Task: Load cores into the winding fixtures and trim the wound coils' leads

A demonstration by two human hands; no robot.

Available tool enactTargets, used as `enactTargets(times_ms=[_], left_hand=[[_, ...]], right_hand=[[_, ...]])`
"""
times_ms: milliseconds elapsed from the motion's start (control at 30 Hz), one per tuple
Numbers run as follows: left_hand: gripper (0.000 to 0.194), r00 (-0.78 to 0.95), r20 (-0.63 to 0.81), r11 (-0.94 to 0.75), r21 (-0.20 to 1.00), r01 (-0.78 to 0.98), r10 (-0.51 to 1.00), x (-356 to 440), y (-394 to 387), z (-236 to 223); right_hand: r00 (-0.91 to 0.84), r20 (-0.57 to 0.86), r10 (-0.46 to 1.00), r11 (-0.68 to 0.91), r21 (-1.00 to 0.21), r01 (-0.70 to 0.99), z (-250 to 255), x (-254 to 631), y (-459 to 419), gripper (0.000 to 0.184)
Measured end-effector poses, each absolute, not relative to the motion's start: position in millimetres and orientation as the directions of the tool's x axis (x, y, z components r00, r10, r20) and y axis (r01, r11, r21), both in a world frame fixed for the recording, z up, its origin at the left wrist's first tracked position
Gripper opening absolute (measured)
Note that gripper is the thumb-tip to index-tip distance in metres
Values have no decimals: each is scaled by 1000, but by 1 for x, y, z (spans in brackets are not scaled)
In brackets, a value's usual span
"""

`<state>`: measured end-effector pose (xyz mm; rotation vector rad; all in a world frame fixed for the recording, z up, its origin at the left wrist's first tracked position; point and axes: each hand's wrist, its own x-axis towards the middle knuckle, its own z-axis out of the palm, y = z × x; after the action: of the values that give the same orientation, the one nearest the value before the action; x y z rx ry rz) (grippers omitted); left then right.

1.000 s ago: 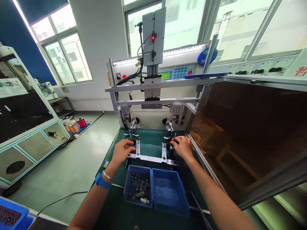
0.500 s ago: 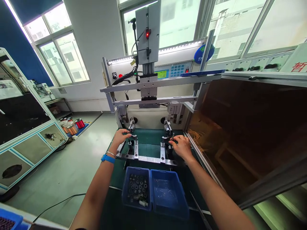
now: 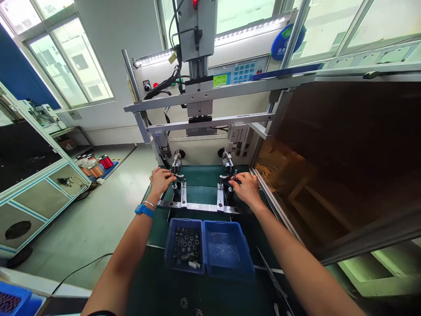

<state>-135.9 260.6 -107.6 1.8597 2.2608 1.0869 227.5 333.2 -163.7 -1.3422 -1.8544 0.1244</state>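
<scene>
My left hand [image 3: 160, 181] is closed in a pinch at the left station of the machine, just in front of the left spindle [image 3: 177, 161]. Whatever lies between its fingertips is too small to make out. At the right station, below the right spindle [image 3: 226, 160], my right hand [image 3: 246, 187] pinches beside a small dark upright pin [image 3: 234, 174]; its fingertips partly cover the spot, so what they grip is unclear. A metal fixture bar [image 3: 202, 206] runs between the two stations. Nearer me, a blue bin [image 3: 167, 250] contains several small toothed metal cores.
Beside that bin, a second blue bin [image 3: 245, 267] has thin clear scraps on its floor. Loose toothed rings [image 3: 183, 303] lie near the front edge. Metal crossbars [image 3: 223, 94] span above my hands. A brown translucent panel [image 3: 345, 166] borders the right side.
The view has tipped downward, bringing loose toothed rings into sight at the bottom. Both hands stay at their stations, with the left fingers slightly more curled.
</scene>
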Motion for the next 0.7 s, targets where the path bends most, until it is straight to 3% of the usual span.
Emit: enactTargets(times_ms=[133, 400, 700], left_hand=[[15, -369, 416, 123, 510, 851, 831, -122, 254, -118], [6, -248, 339, 78, 446, 892, 908, -134, 259, -95], [19, -485, 442, 298, 427, 854, 755, -92, 245, -116]], right_hand=[[-79, 569, 819, 426, -510, 748, -162, 228, 332, 17], [-39, 573, 819, 399, -519, 756, -161, 227, 329, 24], [-12, 601, 799, 407, -527, 746, -166, 228, 328, 24]])
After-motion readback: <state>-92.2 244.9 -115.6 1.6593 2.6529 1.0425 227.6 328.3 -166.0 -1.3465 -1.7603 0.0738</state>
